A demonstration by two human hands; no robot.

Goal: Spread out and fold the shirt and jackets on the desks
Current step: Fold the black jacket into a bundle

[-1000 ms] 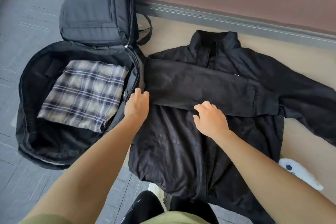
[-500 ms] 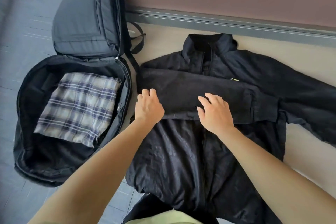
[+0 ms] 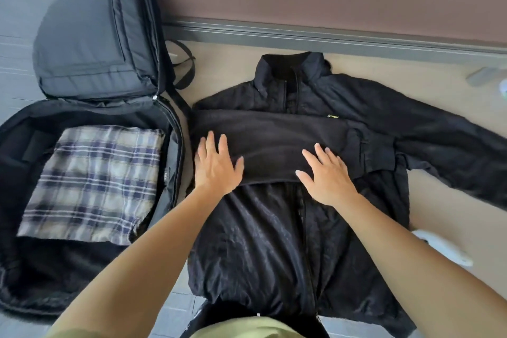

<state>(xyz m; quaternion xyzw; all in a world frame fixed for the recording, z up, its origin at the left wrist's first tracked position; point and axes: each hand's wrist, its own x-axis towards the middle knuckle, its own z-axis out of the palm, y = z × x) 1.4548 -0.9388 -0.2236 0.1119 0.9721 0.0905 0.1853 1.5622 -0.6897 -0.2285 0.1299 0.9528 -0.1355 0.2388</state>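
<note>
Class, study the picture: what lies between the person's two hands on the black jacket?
In the head view, only the folded-over sleeve of the black jacket spans the stretch between the left hand and the right hand.

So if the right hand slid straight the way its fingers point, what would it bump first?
The right hand lies flat on the folded sleeve, so it would meet more sleeve first, then probably the jacket's collar.

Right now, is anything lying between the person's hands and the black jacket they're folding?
Nothing visible. Both the left hand and right hand lie flat on the black zip-up jacket, on the sleeve folded across its chest. The other sleeve, stretched out on the beige desk, is uncovered.
</note>
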